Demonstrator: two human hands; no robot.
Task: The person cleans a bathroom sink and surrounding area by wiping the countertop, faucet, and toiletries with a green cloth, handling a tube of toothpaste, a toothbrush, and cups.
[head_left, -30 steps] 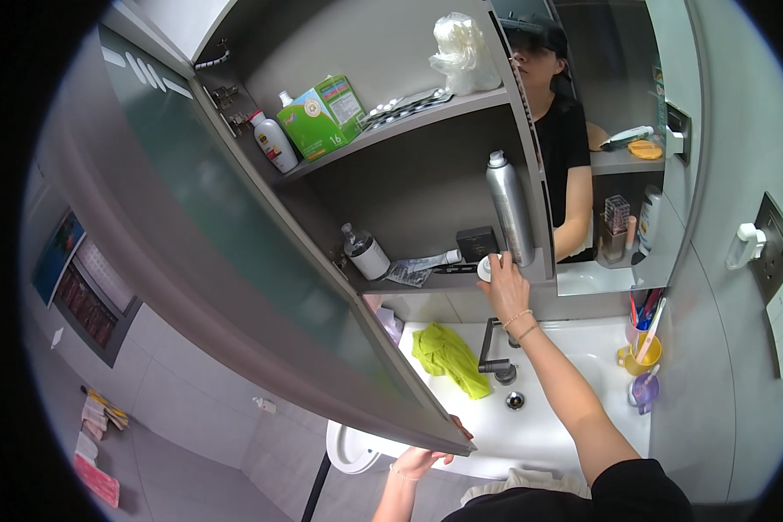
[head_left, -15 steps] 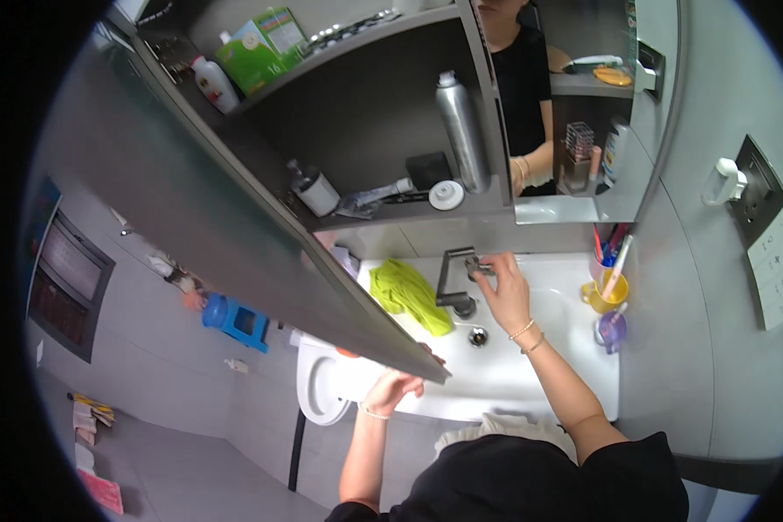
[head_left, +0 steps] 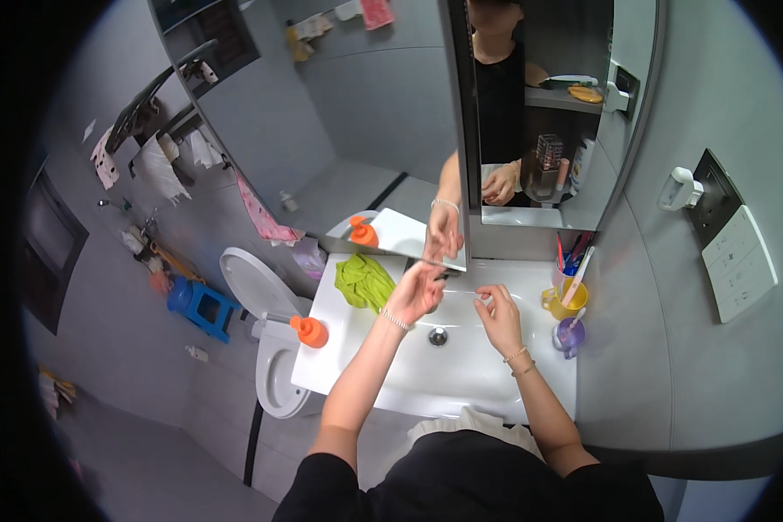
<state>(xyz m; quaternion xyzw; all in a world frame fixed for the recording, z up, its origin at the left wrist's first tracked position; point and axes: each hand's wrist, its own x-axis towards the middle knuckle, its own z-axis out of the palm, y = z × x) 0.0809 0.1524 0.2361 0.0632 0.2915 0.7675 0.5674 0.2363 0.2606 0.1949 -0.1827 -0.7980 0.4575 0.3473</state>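
My left hand is raised at the lower edge of the mirrored cabinet door, its fingertips against that edge and loosely bent apart. Over the white sink hovers my right hand, fingers slightly curved, thumb apart, holding nothing. The dark faucet is mostly hidden behind my left hand and the door. A round drain shows between my forearms. Left of the basin lies a crumpled lime-green cloth, with an orange pump bottle nearer me on the ledge.
A yellow cup with toothbrushes and a purple cup stand at the sink's right rim. Beyond the left ledge is a toilet, then a blue stool. A fixed mirror panel hangs beside the door.
The cabinet door has swung toward the cabinet, covering the shelves, and its mirror now faces me. My left hand moved up and forward with it. My right hand left the faucet and came nearer.
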